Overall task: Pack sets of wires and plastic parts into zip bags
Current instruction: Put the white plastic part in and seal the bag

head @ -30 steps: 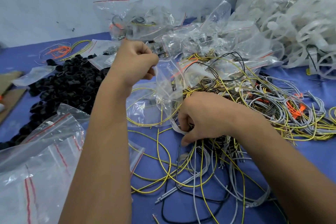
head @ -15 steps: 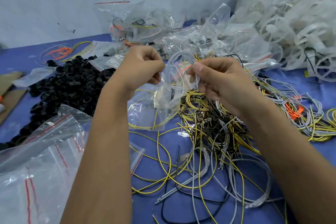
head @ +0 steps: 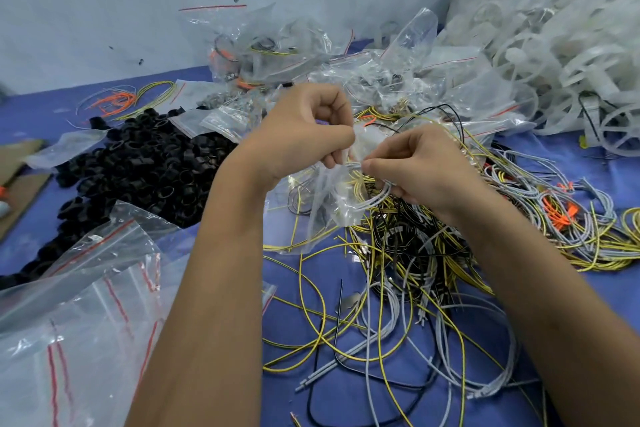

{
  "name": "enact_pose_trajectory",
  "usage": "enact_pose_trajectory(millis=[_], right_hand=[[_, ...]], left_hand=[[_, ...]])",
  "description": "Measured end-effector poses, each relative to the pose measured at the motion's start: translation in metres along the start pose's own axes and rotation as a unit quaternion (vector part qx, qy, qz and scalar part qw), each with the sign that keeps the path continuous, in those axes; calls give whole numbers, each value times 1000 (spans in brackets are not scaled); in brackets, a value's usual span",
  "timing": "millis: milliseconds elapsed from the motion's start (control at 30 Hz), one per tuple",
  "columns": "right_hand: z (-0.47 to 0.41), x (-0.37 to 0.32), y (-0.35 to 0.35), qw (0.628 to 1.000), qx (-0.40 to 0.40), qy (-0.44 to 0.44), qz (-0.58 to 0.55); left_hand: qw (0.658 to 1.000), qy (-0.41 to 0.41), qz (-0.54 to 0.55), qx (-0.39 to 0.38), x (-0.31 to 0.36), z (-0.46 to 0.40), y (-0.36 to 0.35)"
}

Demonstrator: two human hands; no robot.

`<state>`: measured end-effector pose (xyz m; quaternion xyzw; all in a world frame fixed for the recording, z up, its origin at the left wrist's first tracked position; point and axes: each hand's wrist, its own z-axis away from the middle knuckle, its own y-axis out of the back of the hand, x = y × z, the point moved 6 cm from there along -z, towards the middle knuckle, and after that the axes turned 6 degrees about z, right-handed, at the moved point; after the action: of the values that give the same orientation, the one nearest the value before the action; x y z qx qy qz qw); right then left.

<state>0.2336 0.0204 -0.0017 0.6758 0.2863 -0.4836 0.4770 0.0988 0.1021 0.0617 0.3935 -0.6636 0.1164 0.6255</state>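
Note:
My left hand (head: 301, 135) pinches the mouth of a clear zip bag (head: 332, 208) that hangs above the blue table, with yellow and dark wires inside it. My right hand (head: 415, 166) grips a looped bundle of grey wires (head: 375, 196) at the bag's opening, partly pushed into it. Under both hands lies a tangled heap of yellow, black and grey wires (head: 408, 270). A pile of black plastic rings (head: 138, 166) lies to the left.
Empty zip bags with red seals (head: 79, 305) lie at the near left. Filled bags (head: 311, 55) are heaped at the back by the wall. White plastic parts (head: 571, 55) pile up at the right. Cardboard (head: 17, 180) sits at the far left.
My right hand lifted a grey wire bundle from the heap up to the bag, and has now lowered it into the bag's mouth. My left hand kept holding the bag.

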Motion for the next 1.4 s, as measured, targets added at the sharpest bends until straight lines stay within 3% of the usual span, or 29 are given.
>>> enact_pose_trajectory(millis=[267,467,567,633,700,767,833,900,967,1033,1133,1300,1400], right_hand=[[7,-17,-14,996,2,93,-17],[6,-9,-23,975,3,112,193],[5,-18,-16,969,43,134,205],[7,-20,-6,976,111,121,143],[13,-21,9,964,210,121,107],[14,-17,22,936,298,103,157],[8,-6,32,922,334,47,190],[-1,2,27,958,271,25,91],[-3,0,14,983,182,31,-7],[-2,-5,7,989,139,56,-15],[-3,-3,10,988,144,41,-28],[-3,8,17,981,179,-12,-81],[3,6,29,956,273,4,-107]], left_hand=[[997,-28,-41,-59,22,-3,-40],[997,-24,3,-77,25,-1,-47],[997,-19,5,-74,21,-1,-41],[997,-20,19,-72,17,-1,-35],[998,-21,47,-41,8,-5,-24],[998,-4,39,55,-15,-13,-9],[986,28,-63,153,-47,-18,4],[963,60,-196,175,-79,-19,8],[946,95,-277,142,-104,-19,6],[934,113,-317,120,-116,-20,5],[923,126,-338,137,-115,-18,9],[899,221,-339,169,-111,3,40],[889,234,-324,224,-104,15,62]])
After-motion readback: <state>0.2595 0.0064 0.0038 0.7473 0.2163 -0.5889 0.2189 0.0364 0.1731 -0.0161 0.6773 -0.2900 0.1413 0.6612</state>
